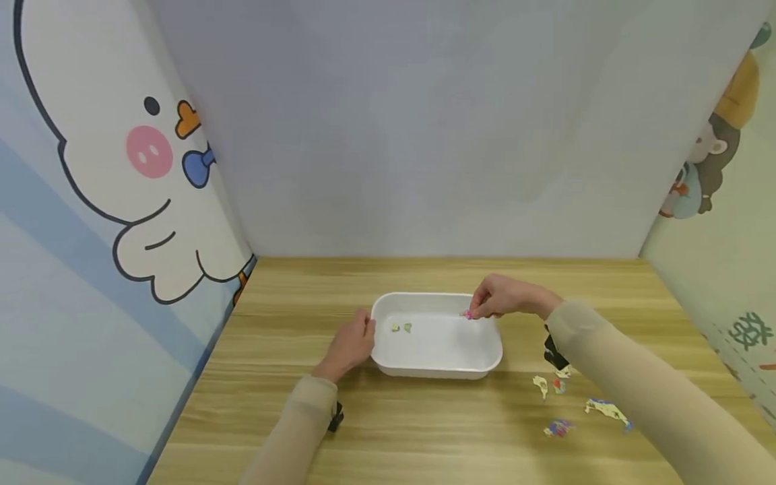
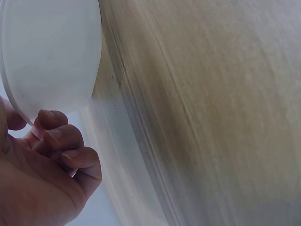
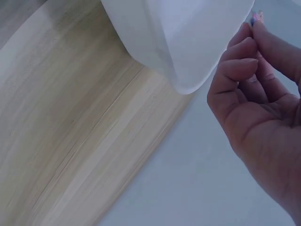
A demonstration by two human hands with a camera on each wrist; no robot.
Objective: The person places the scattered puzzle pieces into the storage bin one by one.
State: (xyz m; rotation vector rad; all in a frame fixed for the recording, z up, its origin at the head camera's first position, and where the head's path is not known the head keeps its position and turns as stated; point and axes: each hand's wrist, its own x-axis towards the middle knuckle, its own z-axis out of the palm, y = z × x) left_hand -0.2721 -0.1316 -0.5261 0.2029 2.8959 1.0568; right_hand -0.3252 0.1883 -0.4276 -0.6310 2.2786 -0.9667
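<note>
Over white tray, right hand pinches pink piece; left hand grips tray; light pinch, steady tray likely best.

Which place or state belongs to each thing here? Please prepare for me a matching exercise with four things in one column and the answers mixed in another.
Column 1
1. Left hand
2. Right hand
3. Two small yellowish pieces
4. Long yellow piece with a blue end

Column 2
A. Pinches a tiny partly pink piece
B. Lies on the wood-grain table, close to the right sleeve
C. Grips the rim of the white plastic tub
D. Lie inside the tub

Right pairs: 1-C, 2-A, 3-D, 4-B
</note>
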